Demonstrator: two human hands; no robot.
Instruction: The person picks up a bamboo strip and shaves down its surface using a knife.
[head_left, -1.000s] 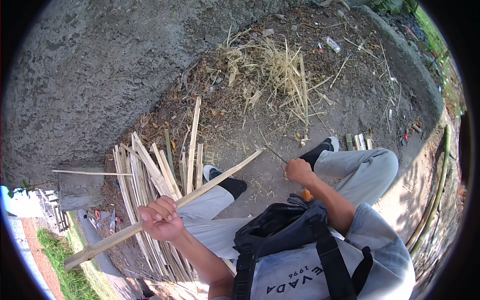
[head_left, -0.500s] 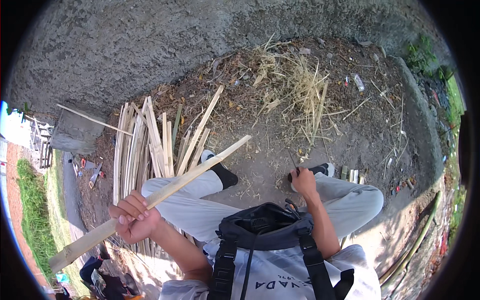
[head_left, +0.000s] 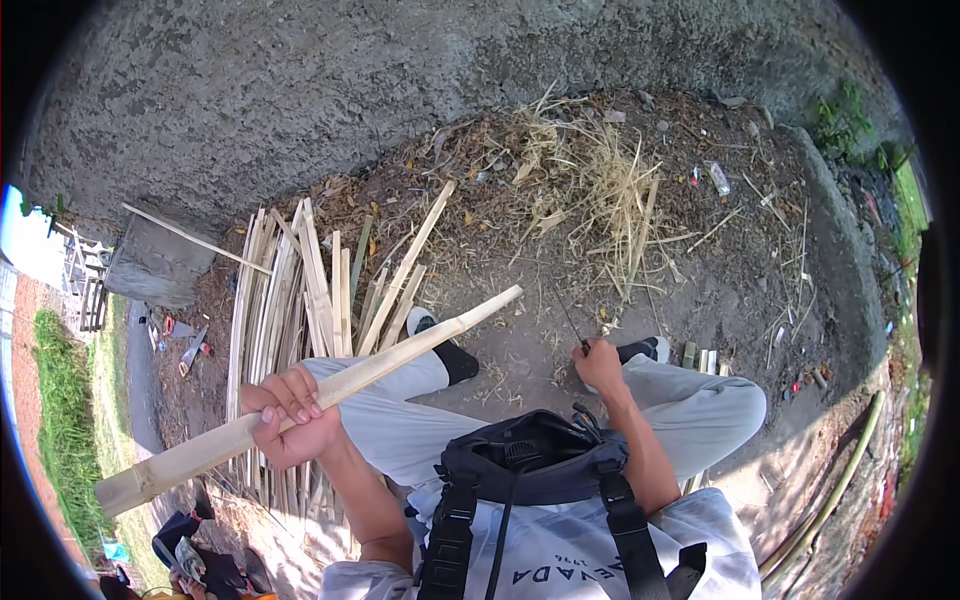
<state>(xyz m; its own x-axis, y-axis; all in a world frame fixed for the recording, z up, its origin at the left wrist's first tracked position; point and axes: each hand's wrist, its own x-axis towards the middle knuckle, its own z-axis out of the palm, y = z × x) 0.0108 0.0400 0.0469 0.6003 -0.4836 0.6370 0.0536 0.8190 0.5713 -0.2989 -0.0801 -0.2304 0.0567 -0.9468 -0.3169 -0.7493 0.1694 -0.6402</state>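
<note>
My left hand (head_left: pixel 290 415) is wrapped round a long pale bamboo strip (head_left: pixel 425 338). The strip slants from the lower left up across my left leg, its narrower far end between my feet. Close to my right knee, my right hand (head_left: pixel 600 365) is closed on the handle of what looks like a knife (head_left: pixel 568 318). Its thin dark blade points forward and slightly left, apart from the strip; the handle is mostly hidden by my fingers. An open dark bag (head_left: pixel 530 455) sits at my chest.
Several split bamboo strips (head_left: pixel 270 300) lie piled beside my left leg. Pale shavings (head_left: pixel 610 195) are heaped ahead, below a rough wall (head_left: pixel 420 70). A handsaw (head_left: pixel 192 352) and a concrete block (head_left: pixel 155 262) are at the left, a plastic bottle (head_left: pixel 719 180) at the right. Another person (head_left: pixel 205 560) is at lower left.
My left hand has shifted right, and the strip lies at a flatter slant, its far end farther right and slightly lower. The blade in my right hand has tipped more to the left.
</note>
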